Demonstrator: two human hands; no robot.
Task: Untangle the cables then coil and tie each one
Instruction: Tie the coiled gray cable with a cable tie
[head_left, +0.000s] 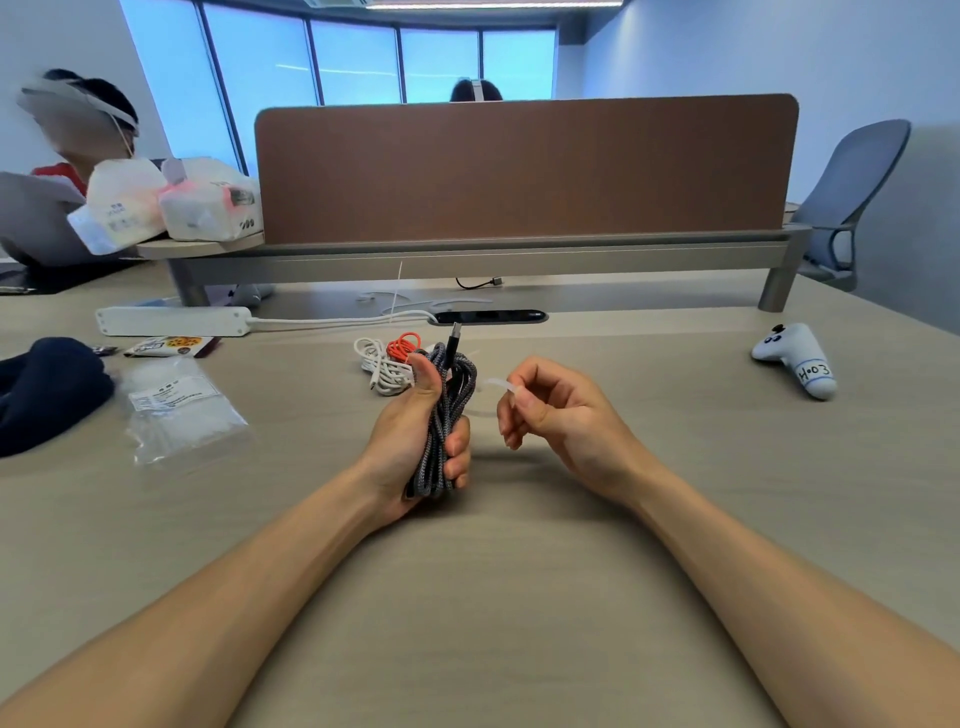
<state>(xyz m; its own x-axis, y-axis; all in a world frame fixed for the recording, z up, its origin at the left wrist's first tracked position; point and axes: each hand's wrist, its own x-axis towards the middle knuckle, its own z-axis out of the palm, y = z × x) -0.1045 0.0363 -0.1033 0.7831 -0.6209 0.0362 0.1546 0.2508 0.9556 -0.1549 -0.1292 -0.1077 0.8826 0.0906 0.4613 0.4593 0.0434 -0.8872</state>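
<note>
Cable bundle (448, 410) in left hand (408, 441) at bench (519, 582) centre; right hand (558, 410) with tie (496, 385) just right. Coiled cables (387, 364) behind bundle. Power strip (171, 321), tie bag (182, 410) left. Controller (795, 358) far right. Divider (519, 166) behind.

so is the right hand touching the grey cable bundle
Apart. The head view shows bare table between the right hand, which pinches a white tie, and the grey cable bundle gripped in the left hand.
</note>
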